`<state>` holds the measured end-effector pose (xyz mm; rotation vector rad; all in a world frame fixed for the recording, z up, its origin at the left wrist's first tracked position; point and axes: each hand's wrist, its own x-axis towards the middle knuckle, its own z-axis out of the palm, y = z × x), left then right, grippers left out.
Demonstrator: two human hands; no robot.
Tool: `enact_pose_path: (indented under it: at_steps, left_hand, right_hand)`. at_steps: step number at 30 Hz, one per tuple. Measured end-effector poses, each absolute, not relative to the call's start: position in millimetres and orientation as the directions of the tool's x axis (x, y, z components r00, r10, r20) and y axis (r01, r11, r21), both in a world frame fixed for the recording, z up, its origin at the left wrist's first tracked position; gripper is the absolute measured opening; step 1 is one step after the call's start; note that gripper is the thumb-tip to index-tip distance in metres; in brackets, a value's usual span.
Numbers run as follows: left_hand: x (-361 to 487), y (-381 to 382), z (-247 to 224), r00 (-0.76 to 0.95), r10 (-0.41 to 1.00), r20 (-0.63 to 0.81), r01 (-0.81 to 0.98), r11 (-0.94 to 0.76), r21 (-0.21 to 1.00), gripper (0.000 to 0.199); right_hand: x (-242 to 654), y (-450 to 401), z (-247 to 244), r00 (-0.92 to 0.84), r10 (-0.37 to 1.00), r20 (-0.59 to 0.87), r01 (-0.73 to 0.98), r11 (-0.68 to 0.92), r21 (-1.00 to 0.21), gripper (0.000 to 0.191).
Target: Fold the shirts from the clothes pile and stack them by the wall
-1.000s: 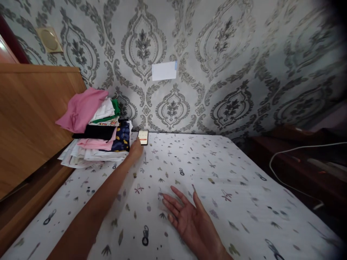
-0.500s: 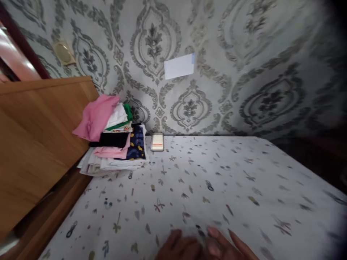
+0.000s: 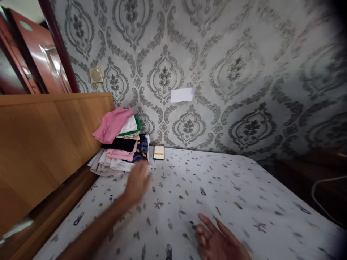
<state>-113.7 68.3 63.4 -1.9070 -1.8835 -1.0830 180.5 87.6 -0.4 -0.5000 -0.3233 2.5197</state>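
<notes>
A pile of folded clothes point(image 3: 121, 151) stands at the left of the patterned white bed sheet point(image 3: 184, 191), with a pink garment point(image 3: 112, 126) slumped on top. A dark blue garment with yellow marks point(image 3: 140, 150) shows at the pile's right side. Just in front of the pile, my left hand point(image 3: 137, 182) is stretched out above the sheet. Motion smears its fingers, and whether it touches the lowest white cloth cannot be made out. My right hand point(image 3: 218, 238) is at the bottom of the view, thumb and fingers apart, with nothing in it.
A phone or tablet with a lit screen point(image 3: 158, 152) lies by the wall, right of the pile. The wooden headboard point(image 3: 54, 141) borders the bed on the left. A white paper point(image 3: 181, 95) is on the patterned wall point(image 3: 189, 54). A pale cable point(image 3: 316, 196) hangs at the right.
My hands were close together at the bottom edge. Since then my left hand has reached forward and left to the pile, while my right hand stays low. The camera view has tilted up.
</notes>
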Motion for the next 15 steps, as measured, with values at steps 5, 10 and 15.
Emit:
enact_pose_path:
  at_steps: [5, 10, 15]
  left_hand:
    - [-219.8, 99.3, 148.7, -0.552, 0.475, 0.685, 0.810, 0.499, 0.307, 0.053]
    - [-267.1, 91.0, 186.3, -0.644, 0.474, 0.601, 0.761, 0.474, 0.442, 0.019]
    - [-264.4, 74.3, 273.0, -0.599, 0.250, 0.761, 0.787, 0.359, 0.502, 0.010]
  right_hand:
    - [178.0, 83.8, 6.3, -0.762, 0.605, -0.233, -0.495, -0.775, -0.394, 0.024]
    - [178.1, 82.3, 5.3, -0.767, 0.613, -0.189, -0.502, -0.757, -0.418, 0.019]
    - [176.4, 82.4, 6.1, -0.784, 0.596, -0.172, -0.472, -0.753, -0.459, 0.016]
